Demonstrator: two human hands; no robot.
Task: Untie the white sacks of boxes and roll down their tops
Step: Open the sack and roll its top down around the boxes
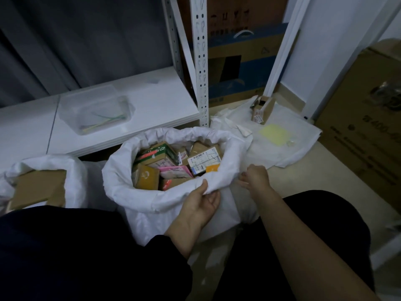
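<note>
A white sack (152, 205) stands open on the floor in front of me, its top rolled down into a thick rim. Several small boxes (173, 164) fill it, brown, green and pink, some with labels. My left hand (201, 203) grips the near part of the rolled rim, thumb on top and fingers under the fold. My right hand (253, 177) is at the rim's right side, fingers curled against the white fabric. A second white sack (73, 170) stands at the left, open, with a brown carton (39, 187) showing in it.
A white metal shelf (152, 101) behind the sacks carries a clear plastic tub (95, 109) with coloured ties. Its upright post (201, 61) stands just beyond the sack. Flat white bags (282, 140) and a small box (262, 109) lie at right. Large cartons (368, 127) stand far right.
</note>
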